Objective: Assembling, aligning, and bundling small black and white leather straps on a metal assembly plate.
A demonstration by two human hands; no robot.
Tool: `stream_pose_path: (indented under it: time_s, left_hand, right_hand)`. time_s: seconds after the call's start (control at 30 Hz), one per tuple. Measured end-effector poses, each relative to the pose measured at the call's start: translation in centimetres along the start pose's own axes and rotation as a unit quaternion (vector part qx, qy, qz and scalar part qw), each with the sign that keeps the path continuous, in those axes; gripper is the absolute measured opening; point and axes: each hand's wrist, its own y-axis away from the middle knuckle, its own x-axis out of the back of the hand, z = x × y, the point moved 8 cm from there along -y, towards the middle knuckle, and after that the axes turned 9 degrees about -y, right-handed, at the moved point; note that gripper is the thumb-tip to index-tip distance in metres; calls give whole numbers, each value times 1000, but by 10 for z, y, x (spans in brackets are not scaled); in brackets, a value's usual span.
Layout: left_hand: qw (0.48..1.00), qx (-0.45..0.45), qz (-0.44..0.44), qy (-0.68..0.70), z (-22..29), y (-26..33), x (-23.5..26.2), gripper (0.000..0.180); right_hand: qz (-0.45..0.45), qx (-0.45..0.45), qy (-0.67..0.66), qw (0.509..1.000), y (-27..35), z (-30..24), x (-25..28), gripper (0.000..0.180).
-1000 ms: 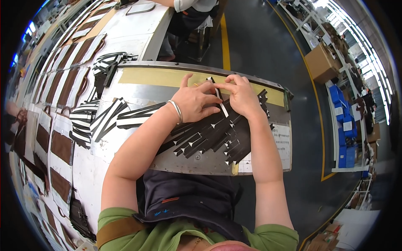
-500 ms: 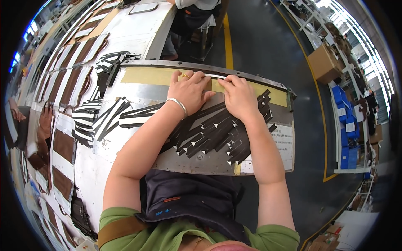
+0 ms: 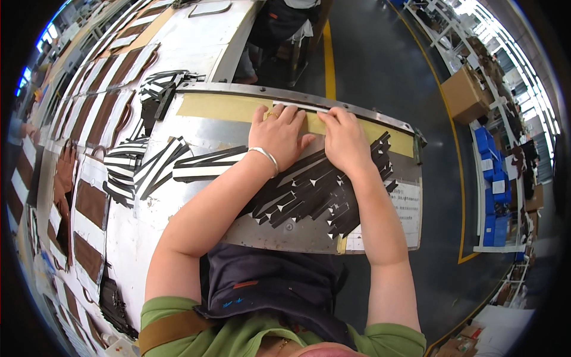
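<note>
My left hand (image 3: pixel 279 134), with a silver bracelet on its wrist, and my right hand (image 3: pixel 345 140) lie side by side at the far edge of a metal work plate (image 3: pixel 202 134). Their fingertips press a thin white strip (image 3: pixel 310 108) down onto a yellow band (image 3: pixel 220 107) that runs along that edge. A pile of black strips with white tips (image 3: pixel 309 193) is spread on the plate under my wrists and forearms.
Black-and-white striped stacks (image 3: pixel 154 169) lie left of the plate. A long white table (image 3: pixel 131 250) beyond them carries brown pieces (image 3: pixel 89 202), with another person's hand (image 3: pixel 62 172) on one. A cardboard box (image 3: pixel 461 92) and blue bins (image 3: pixel 491 172) line shelves at right.
Both hands moved from above the black pile up to the far edge, carrying the thin white strip, and now lie flatter on the yellow band.
</note>
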Motion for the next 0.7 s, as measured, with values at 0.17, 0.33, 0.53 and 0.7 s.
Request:
stream_pose_path:
  time_s: [0.17, 0.33, 0.53, 0.7]
  left_hand:
    - [1000, 7, 20, -7, 1, 0, -2, 49]
    - [1000, 5, 1, 0, 2, -2, -2, 50]
    - [1000, 4, 3, -6, 0, -3, -1, 46]
    - [999, -5, 35, -12, -4, -4, 5, 40]
  right_hand:
    - [17, -9, 19, 1000, 1, -1, 0, 30]
    - [32, -1, 19, 999, 3, 1, 1, 31]
    - [46, 10, 26, 999, 2, 0, 2, 29]
    - [61, 20, 1, 998, 1, 1, 5, 28]
